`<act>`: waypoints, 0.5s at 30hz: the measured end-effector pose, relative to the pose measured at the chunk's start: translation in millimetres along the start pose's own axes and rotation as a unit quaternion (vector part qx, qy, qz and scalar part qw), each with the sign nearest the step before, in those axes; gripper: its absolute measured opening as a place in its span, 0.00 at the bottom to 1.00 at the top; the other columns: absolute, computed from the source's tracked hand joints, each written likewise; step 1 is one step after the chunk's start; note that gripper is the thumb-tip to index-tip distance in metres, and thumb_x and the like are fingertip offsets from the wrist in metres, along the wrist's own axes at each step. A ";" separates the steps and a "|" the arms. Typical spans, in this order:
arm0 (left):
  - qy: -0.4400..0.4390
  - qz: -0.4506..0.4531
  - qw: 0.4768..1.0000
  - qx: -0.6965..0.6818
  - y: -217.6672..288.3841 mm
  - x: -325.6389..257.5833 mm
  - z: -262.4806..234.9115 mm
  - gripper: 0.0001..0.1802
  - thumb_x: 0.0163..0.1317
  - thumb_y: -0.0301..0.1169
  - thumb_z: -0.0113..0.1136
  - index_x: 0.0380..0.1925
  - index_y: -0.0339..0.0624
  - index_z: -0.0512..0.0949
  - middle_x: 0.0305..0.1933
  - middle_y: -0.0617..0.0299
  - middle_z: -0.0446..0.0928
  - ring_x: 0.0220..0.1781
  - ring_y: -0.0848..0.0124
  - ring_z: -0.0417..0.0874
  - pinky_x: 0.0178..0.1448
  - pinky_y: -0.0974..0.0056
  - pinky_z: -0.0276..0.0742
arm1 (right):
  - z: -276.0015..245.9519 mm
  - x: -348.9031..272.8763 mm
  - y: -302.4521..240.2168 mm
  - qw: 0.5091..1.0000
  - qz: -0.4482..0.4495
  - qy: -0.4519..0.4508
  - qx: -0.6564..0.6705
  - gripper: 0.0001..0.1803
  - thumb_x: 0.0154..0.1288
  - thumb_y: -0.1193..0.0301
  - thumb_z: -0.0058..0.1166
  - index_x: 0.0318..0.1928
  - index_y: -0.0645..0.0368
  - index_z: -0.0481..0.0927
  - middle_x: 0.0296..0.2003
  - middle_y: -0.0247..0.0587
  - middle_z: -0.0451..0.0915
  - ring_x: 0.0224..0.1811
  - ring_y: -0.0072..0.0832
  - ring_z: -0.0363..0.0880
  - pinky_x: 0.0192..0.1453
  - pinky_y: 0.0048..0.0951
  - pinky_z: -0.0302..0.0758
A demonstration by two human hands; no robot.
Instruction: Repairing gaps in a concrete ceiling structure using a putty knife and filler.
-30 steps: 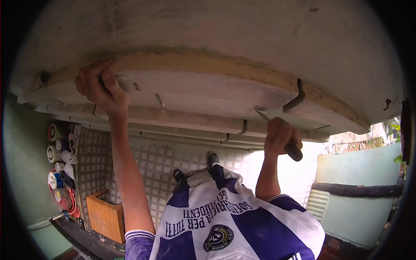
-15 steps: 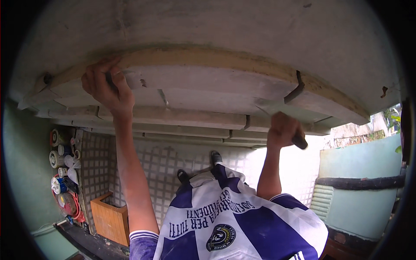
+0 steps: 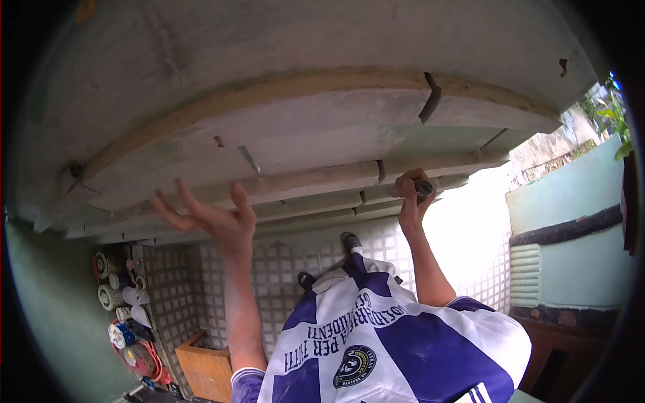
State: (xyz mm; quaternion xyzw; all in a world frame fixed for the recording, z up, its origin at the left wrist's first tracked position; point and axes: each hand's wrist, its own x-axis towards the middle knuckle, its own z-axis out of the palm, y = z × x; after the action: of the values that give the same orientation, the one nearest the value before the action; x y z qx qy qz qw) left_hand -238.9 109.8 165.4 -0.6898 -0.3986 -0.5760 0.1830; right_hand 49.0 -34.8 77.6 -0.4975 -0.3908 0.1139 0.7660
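In front of me are pale, worn ledges [image 3: 295, 124], stacked like steps, with a yellowish edge strip [image 3: 269, 86] along the largest one. My left hand [image 3: 225, 218] is in front of the lower ledges at left, its fingers spread and slightly blurred, holding nothing. At right, my right hand [image 3: 408, 195] is wrapped round a dark-handled tool [image 3: 423, 188], whose round handle end points toward me. The tool's working end is mostly hidden by the fingers and ledges, so its kind cannot be made out.
Dark gaps [image 3: 430, 97] cut across the ledge edges. At lower left are several tubs and rolls [image 3: 111, 295], red cord [image 3: 161, 373] and a wooden stool-like piece [image 3: 205, 366]. Tiled floor [image 3: 285, 255] lies below around my feet. A pale green wall [image 3: 564, 191] stands at right.
My left hand has let go of the top ledge's edge and dropped lower, fingers spreading. My right hand has shifted slightly left, its tool's handle end now turned toward me. The view has shifted.
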 end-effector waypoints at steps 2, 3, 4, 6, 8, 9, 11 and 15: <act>-0.103 -0.020 0.994 0.023 4.7 -59.7 -8.6 0.43 0.64 0.46 0.63 0.73 0.41 0.55 0.77 0.38 0.42 0.77 0.38 0.45 0.74 0.34 0.44 | 1.5 -4.6 -10.0 0.999 -0.027 -0.011 0.016 0.17 0.69 0.60 0.55 0.33 0.62 0.72 0.24 0.33 0.70 0.26 0.18 0.64 0.31 0.24 0.62; -0.152 -0.056 0.987 0.020 4.9 -82.2 -17.3 0.43 0.64 0.45 0.63 0.73 0.41 0.55 0.77 0.38 0.43 0.78 0.39 0.46 0.74 0.35 0.45 | 7.6 -5.1 -23.0 0.998 -0.039 -0.004 0.055 0.17 0.69 0.59 0.53 0.35 0.62 0.71 0.24 0.33 0.69 0.26 0.18 0.62 0.32 0.24 0.62; -0.200 -0.092 0.975 0.011 4.5 -102.3 -22.0 0.43 0.64 0.44 0.63 0.72 0.41 0.56 0.78 0.38 0.45 0.78 0.40 0.47 0.74 0.35 0.45 | 9.1 -5.0 -29.1 0.995 -0.054 0.006 0.089 0.18 0.69 0.58 0.52 0.37 0.62 0.71 0.24 0.33 0.67 0.26 0.19 0.60 0.33 0.24 0.61; -0.223 -0.135 0.965 -0.002 0.7 -127.5 -41.2 0.42 0.63 0.43 0.64 0.72 0.41 0.56 0.78 0.39 0.47 0.78 0.41 0.49 0.74 0.36 0.46 | 5.0 -7.3 -34.6 0.997 -0.062 0.005 0.056 0.13 0.69 0.65 0.52 0.41 0.62 0.71 0.27 0.32 0.67 0.27 0.18 0.59 0.34 0.23 0.61; -0.244 -0.179 0.953 -0.013 -11.8 -153.6 -58.8 0.42 0.63 0.42 0.64 0.72 0.40 0.57 0.77 0.40 0.49 0.78 0.43 0.51 0.74 0.37 0.46 | 18.1 -7.7 -46.1 0.996 -0.021 0.067 -0.050 0.07 0.71 0.71 0.50 0.43 0.61 0.72 0.32 0.32 0.70 0.30 0.18 0.61 0.36 0.22 0.63; -0.246 -0.194 0.950 0.009 -20.7 -168.5 -69.2 0.42 0.64 0.44 0.63 0.72 0.40 0.57 0.77 0.40 0.51 0.78 0.44 0.52 0.74 0.38 0.48 | 13.9 -11.5 -40.1 0.998 -0.021 0.046 -0.042 0.08 0.68 0.79 0.53 0.47 0.61 0.73 0.36 0.31 0.71 0.35 0.17 0.65 0.40 0.21 0.66; -0.251 -0.203 0.946 0.026 -39.0 -196.3 -91.4 0.42 0.64 0.45 0.63 0.72 0.40 0.57 0.76 0.41 0.54 0.78 0.46 0.52 0.73 0.38 0.50 | 16.1 -24.9 -40.7 0.998 -0.013 0.015 -0.061 0.12 0.65 0.80 0.57 0.47 0.62 0.73 0.37 0.32 0.72 0.36 0.17 0.67 0.42 0.21 0.68; -0.283 -0.239 0.927 0.053 -61.8 -233.1 -133.7 0.39 0.65 0.45 0.62 0.71 0.42 0.61 0.76 0.44 0.55 0.78 0.47 0.53 0.73 0.39 0.52 | 35.3 -45.7 -19.1 0.999 0.036 -0.024 -0.027 0.15 0.58 0.84 0.66 0.43 0.62 0.75 0.34 0.33 0.77 0.35 0.17 0.73 0.39 0.22 0.71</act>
State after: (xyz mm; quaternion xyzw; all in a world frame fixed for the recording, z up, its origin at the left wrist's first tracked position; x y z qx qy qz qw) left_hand -377.1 -26.3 -30.6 -0.6974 -0.6171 -0.3618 -0.0439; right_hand -10.8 -46.0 78.7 -0.5289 -0.3936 0.1425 0.7383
